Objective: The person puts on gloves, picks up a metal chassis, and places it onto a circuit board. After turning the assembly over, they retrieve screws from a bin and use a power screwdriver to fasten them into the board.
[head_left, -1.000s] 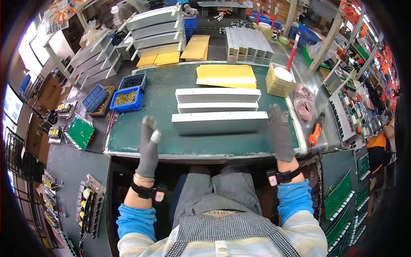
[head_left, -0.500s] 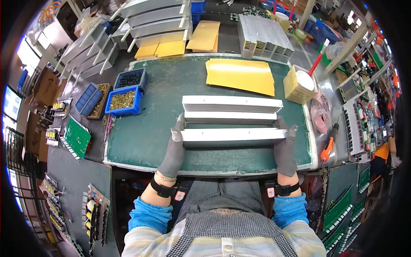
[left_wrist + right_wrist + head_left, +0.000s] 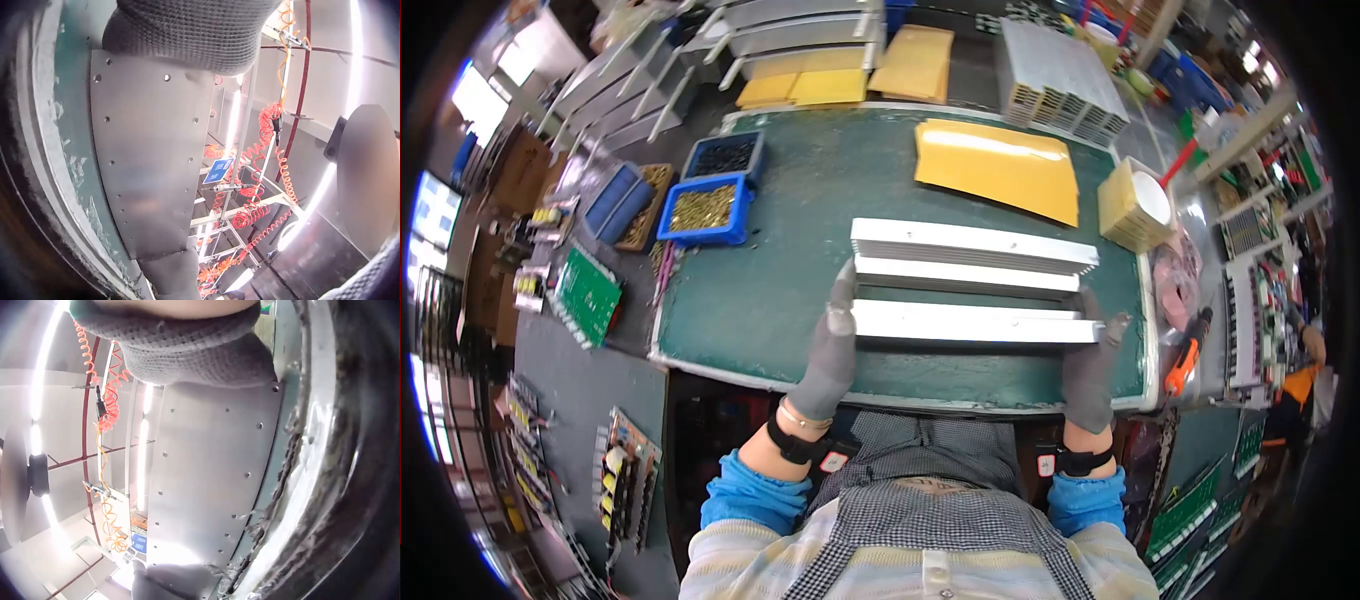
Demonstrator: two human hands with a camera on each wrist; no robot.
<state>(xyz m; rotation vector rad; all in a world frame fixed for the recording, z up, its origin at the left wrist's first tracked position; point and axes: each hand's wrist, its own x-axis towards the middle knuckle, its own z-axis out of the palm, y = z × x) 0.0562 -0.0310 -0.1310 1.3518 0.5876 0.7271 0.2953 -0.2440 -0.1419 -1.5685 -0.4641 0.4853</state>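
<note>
Three long silver aluminium heat sinks lie side by side on the green work mat. My left hand (image 3: 830, 350), in a grey knit glove, grips the left end of the front heat sink (image 3: 975, 323). At its right end my gloved right hand (image 3: 1090, 375) holds on, thumb up by the top edge. Both wrist views show its flat outer face with rows of small holes, between the left hand (image 3: 187, 31) and the right hand (image 3: 187, 356). Just behind stand the middle heat sink (image 3: 970, 275) and the finned rear heat sink (image 3: 975, 240).
Yellow sheets (image 3: 1000, 170) lie behind the heat sinks. Blue bins (image 3: 700, 235) of small parts stand on the left. A yellowish box with a white round container (image 3: 1135, 205) and an orange electric screwdriver (image 3: 1187, 360) are on the right. Stacked metal profiles (image 3: 1060, 75) are at the back.
Both hands have come in from beside the heat sinks and taken hold of the front one's two ends. The head view has shifted, so the bench appears moved and slightly turned.
</note>
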